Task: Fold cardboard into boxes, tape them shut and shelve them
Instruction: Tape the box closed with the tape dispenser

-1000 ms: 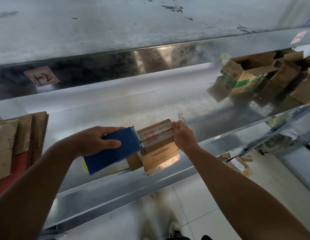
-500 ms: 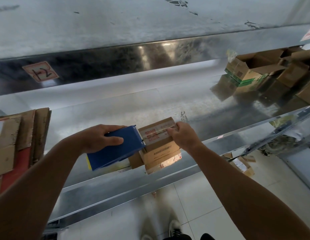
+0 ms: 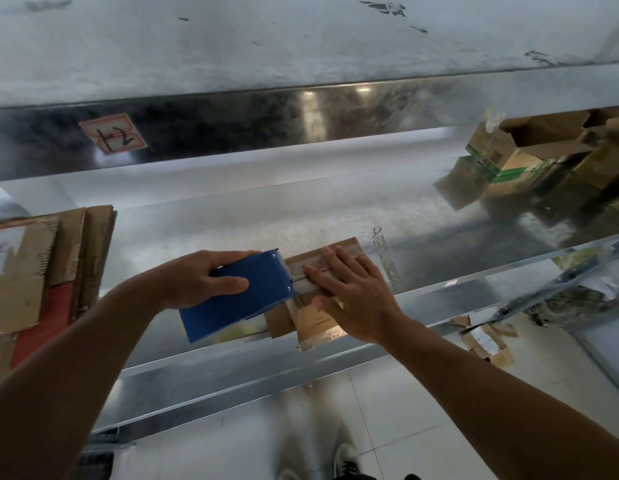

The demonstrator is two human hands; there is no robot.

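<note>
Head: box (image 3: 313, 323) beneath right grip (image 3: 353, 296)

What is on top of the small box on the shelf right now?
The right hand lies flat on the box, beside the blue tape dispenser gripped by the left hand. The palm hides most of the lid.

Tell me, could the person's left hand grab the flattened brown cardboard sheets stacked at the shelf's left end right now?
Probably not yet. The left hand grips the blue tape dispenser, held against the small brown cardboard box. The metal shelf between it and the flattened cardboard sheets looks free, though.
</note>
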